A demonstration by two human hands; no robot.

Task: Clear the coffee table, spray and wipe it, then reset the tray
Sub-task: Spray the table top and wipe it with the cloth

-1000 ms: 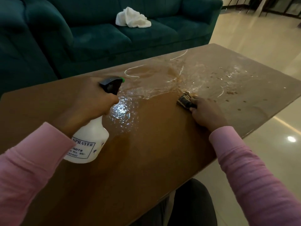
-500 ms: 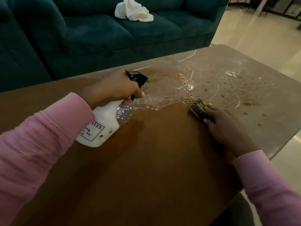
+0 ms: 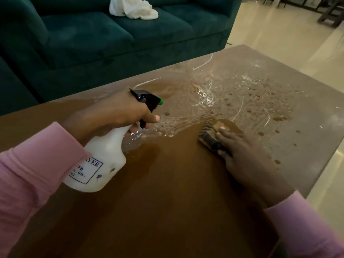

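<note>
We log one spray bottle [image 3: 98, 164], centre left: white opaque plastic, contents not visible, black trigger head with a green tip, printed label partly hidden. Our left hand [image 3: 115, 112] is clamped round its neck, fingers curled on the trigger, and the bottle is tilted over the coffee table [image 3: 167, 211]. Our right hand [image 3: 247, 159] grips one scrub sponge [image 3: 210, 134], dark striped pad on tan foam, pressed flat on the tabletop right of centre. The wood is glossy brown, with a wet film, droplets and white streaks at upper right. One crumpled white cloth [image 3: 134, 8] lies on the teal velvety sofa [image 3: 83, 43] at the top.
</note>
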